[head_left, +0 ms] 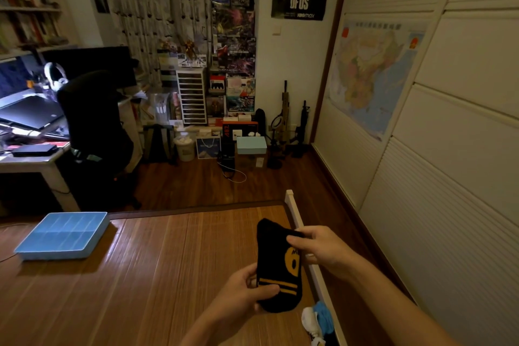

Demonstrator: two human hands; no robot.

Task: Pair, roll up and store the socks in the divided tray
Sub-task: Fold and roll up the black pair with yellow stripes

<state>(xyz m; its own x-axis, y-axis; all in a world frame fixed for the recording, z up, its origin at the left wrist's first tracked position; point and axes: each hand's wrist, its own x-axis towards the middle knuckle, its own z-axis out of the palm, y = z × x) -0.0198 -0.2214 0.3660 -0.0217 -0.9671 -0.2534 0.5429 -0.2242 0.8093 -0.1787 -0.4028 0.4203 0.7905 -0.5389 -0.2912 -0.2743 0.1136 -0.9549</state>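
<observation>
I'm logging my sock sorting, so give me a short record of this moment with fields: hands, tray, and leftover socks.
held item: black sock with yellow stripes, above the mat
left hand: grips the striped end
right hand: pinches the upper edge
tray: blue, on the mat at the left, no socks visible inside
other socks: white and blue heap at the mat's right edge

Black sock (276,261): single or stacked pair, can't tell. Yellow logo (292,262) is half covered by the right hand (323,250), lower edge behind the left hand (244,292). Sock pile (317,320) is cut by the bottom edge. Divided tray (61,236): cells too dim to count.
</observation>
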